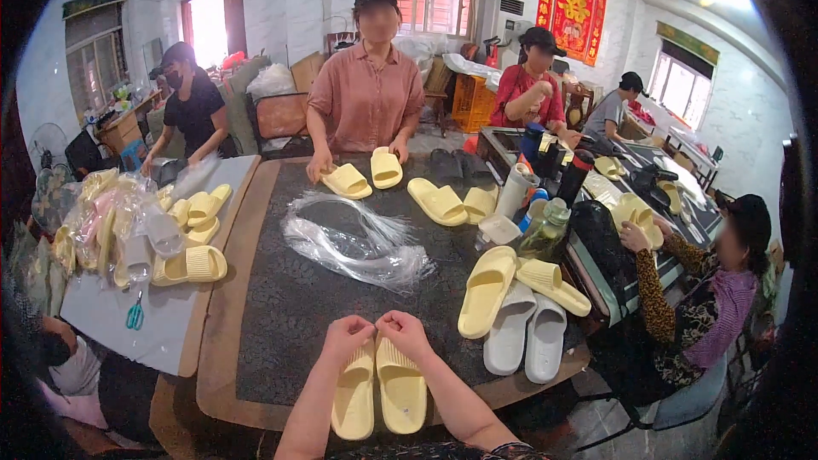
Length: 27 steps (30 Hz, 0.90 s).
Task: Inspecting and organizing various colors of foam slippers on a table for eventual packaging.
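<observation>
A pair of pale yellow slippers [353, 396] lies side by side at the table's near edge, open heels toward me. My left hand [348, 341] is over the strap of the left slipper, its fingers pinched together. Over the strap of the right slipper, my right hand [404, 336] is pinched the same way. Their fingertips meet in the gap between the two straps; what they pinch is too small to make out. Beyond them lies a loose bundle of clear plastic strands [358, 247].
Yellow slippers [487, 294] and grey slippers [511, 332] stand at the right. A person opposite touches another yellow pair [348, 181]. Bottles [550, 226] crowd the right edge. Bagged slippers [128, 221] and teal scissors [135, 313] are on the left table. Several other people work around.
</observation>
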### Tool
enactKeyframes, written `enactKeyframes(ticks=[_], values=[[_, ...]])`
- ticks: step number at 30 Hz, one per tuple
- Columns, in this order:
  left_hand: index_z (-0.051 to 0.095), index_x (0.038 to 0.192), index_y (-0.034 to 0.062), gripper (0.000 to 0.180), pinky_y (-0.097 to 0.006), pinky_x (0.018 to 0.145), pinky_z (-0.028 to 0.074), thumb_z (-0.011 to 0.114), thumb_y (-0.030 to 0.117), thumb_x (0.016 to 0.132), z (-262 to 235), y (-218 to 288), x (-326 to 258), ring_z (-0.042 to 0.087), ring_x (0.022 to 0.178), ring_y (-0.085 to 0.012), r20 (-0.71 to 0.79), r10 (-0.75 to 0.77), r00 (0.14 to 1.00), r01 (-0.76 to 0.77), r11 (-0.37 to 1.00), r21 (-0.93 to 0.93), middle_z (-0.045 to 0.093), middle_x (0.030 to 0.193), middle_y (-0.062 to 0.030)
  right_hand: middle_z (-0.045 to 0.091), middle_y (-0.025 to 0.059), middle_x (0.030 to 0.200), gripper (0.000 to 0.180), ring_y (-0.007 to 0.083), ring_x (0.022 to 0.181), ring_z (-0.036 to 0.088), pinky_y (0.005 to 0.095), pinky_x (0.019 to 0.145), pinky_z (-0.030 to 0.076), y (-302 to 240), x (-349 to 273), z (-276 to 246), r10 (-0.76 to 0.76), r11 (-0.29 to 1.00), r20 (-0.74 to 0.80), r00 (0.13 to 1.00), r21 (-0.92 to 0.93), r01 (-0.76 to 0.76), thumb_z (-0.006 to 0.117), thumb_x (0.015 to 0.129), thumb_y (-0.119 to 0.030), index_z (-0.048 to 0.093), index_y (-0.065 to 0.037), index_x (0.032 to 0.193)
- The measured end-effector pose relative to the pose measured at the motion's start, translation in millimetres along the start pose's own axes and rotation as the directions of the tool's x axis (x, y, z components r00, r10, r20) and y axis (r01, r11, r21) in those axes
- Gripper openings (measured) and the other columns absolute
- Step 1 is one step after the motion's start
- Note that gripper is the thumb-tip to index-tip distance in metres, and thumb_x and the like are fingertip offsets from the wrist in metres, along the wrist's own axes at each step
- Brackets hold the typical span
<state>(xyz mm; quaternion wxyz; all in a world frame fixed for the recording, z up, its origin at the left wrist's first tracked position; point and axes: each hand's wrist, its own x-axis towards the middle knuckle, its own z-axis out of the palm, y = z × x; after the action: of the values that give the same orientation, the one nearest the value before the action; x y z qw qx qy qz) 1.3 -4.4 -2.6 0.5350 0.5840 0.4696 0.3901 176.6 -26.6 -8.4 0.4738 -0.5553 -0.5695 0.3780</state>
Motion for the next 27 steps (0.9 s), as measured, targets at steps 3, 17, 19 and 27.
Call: enactKeyframes(ticks=[3, 17, 19, 27], values=[[0.068, 0.088, 0.0017, 0.013, -0.025, 0.068, 0.05, 0.071, 0.013, 0.081, 0, -6, 2, 0.06, 0.072, -0.0071, -0.032, 0.044, 0.999, -0.043, 0.998, 0.053, 0.067, 0.078, -0.0016, 0.052, -0.0071, 0.065, 0.013, 0.0016, 0.06, 0.043, 0.021, 0.055, 0.038, 5, -2, 3, 0.003, 0.999, -0.049, 0.999, 0.05, 0.0, 0.068, 0.085, -0.016, 0.065, -0.003, 0.085], [0.065, 0.086, 0.0021, 0.009, -0.023, 0.066, 0.049, 0.068, 0.01, 0.084, -3, 3, 6, 0.059, 0.07, -0.0068, -0.073, 0.041, 0.997, -0.049, 0.994, -0.103, 0.065, 0.076, -0.0007, 0.051, -0.009, 0.065, 0.013, 0.0008, 0.059, 0.042, 0.0193, 0.054, 0.037, 1, 5, 3, 0.04, 0.994, -0.08, 0.996, 0.109, -0.031, 0.068, 0.087, -0.016, 0.063, -0.004, 0.085], [0.065, 0.086, 0.0022, 0.009, -0.023, 0.065, 0.049, 0.069, 0.01, 0.084, 1, 8, 3, 0.059, 0.07, -0.0067, -0.07, 0.02, 0.997, -0.028, 0.994, -0.109, 0.065, 0.076, -0.0006, 0.049, -0.0096, 0.065, 0.013, 0.0008, 0.059, 0.041, 0.0191, 0.054, 0.035, 6, 3, 2, 0.056, 0.987, -0.078, 0.995, 0.154, -0.043, 0.067, 0.087, -0.016, 0.063, -0.004, 0.085], [0.068, 0.084, 0.0031, 0.009, -0.024, 0.065, 0.047, 0.07, 0.011, 0.083, -2, -2, -4, 0.058, 0.07, -0.0065, -0.082, -0.037, 0.996, 0.022, 0.984, -0.174, 0.065, 0.076, 0.0004, 0.05, -0.0097, 0.065, 0.012, 0.0002, 0.06, 0.042, 0.019, 0.055, 0.037, 3, 1, 6, 0.04, 0.983, -0.014, 0.999, 0.178, -0.036, 0.068, 0.087, -0.015, 0.064, -0.004, 0.085]])
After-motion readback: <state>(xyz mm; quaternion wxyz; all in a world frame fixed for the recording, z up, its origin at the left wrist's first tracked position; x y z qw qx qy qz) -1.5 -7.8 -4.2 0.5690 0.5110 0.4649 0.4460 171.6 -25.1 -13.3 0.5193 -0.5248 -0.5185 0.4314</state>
